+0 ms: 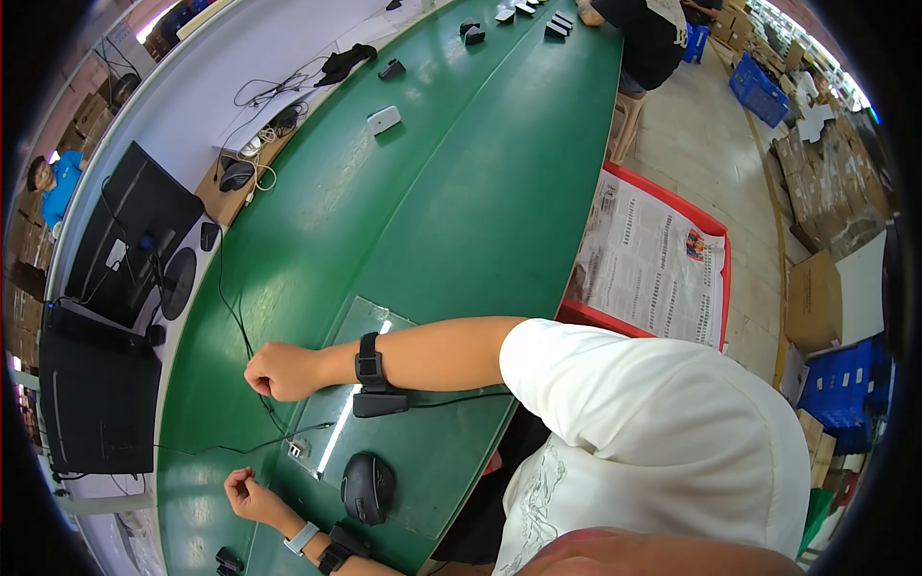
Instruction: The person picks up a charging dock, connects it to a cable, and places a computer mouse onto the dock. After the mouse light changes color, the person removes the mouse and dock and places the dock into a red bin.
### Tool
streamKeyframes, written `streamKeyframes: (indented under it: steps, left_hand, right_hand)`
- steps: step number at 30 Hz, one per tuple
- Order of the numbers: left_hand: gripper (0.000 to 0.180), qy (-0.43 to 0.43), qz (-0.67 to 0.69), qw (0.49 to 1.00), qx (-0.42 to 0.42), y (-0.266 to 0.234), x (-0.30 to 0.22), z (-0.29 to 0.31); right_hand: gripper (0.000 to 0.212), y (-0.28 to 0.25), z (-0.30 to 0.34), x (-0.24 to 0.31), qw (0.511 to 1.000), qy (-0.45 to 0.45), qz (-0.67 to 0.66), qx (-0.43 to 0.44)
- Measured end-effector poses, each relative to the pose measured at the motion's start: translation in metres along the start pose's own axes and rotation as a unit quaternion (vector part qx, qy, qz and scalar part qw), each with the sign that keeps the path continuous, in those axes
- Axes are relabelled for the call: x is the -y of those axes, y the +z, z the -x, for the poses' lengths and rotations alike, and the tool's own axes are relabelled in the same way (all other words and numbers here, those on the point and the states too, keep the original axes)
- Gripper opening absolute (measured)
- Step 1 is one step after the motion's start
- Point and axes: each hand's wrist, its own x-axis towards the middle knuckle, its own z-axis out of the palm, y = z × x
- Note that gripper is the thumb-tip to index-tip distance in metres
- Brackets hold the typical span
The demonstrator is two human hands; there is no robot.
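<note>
My right hand [286,371] is curled into a fist, palm down, above the green table. A thin black cable [235,305] runs beneath it. My left hand [252,496] is also closed, nearer the lower left, and no object shows in its fingers. Both wrists wear black straps with small dark units; a pale band [302,539] circles the left wrist too. A black computer mouse [367,488] lies between my forearms on a clear sheet [423,494]. Close to the left hand, a small metal plug-like piece [298,448] lies by a cable end.
Two black monitors [101,403] stand along the left. Farther up the green table [480,221] are a white box-shaped device [383,120] and several small black pieces [472,34]. A red-rimmed tray [727,278] lined with newsprint sits right. Another person [653,38] sits at the far end.
</note>
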Motion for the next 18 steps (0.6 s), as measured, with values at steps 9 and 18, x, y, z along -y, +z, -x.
streamKeyframes:
  steps: [9,18]
  left_hand:
    - [0.026,0.011,0.009,1.000,0.006,0.000,0.002,-0.001]
    - [0.025,0.009,0.016,0.999,0.027,0.003,-0.003,0.002]
  right_hand:
    - [0.013,0.000,0.001,0.000,1.000,0.007,-0.008,0.025]
    - [0.012,0.000,0.003,0.000,0.993,-0.003,-0.011,0.114]
